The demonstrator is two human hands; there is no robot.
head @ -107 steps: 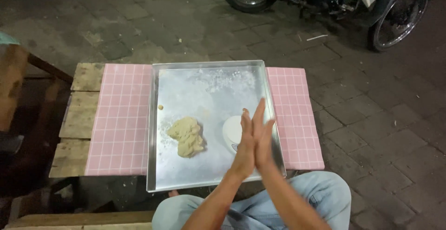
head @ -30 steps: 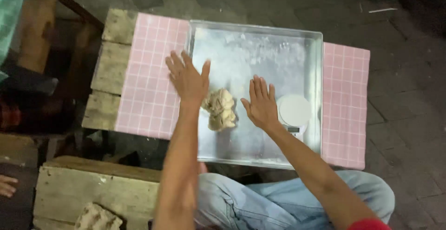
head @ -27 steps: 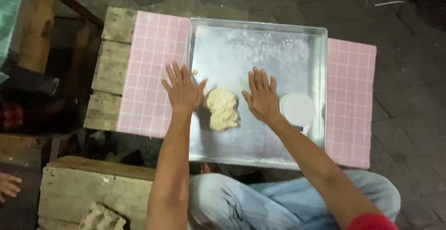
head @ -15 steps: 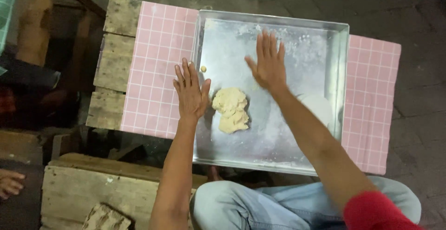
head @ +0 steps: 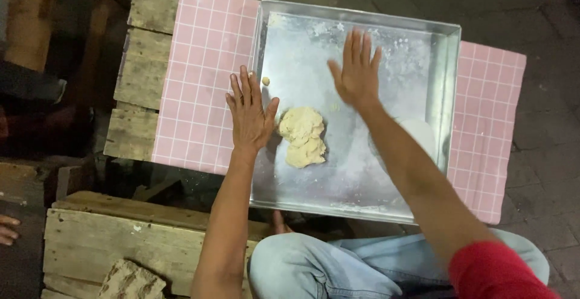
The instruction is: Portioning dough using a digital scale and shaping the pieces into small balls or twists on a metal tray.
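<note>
Metal catches the light as a shallow, flour-dusted baking tray [head: 447, 87] sits on a pink checked cloth [head: 199, 81] spread over a low table of weathered wooden planks [head: 142, 51], seen from above by the person at work. A pale, knobbly lump of dough [head: 303, 137] lies on the tray floor, a little toward its near-left part. The left hand [head: 249, 115] is spread flat with fingers wide and holds nothing; it lies across the tray's left wall, partly over the pink cloth, its thumb just beside the dough. The right hand [head: 356, 72] is likewise open and empty, palm down and fingers splayed, over the floured middle of the tray, beyond the dough and apart from it; whether it presses on the metal cannot be told. A small crumb of dough [head: 264, 81] rests near the tray's left wall, just beyond the left hand's fingertips. A white round object [head: 423, 136] shows partly from behind the right forearm, close to the tray's right wall. Light blue jeans [head: 338, 269] and a red sleeve [head: 501, 272] fill the lower edge, with a rough wooden bench [head: 121, 238] at lower left and dark paving stones [head: 544, 21] around the table.
</note>
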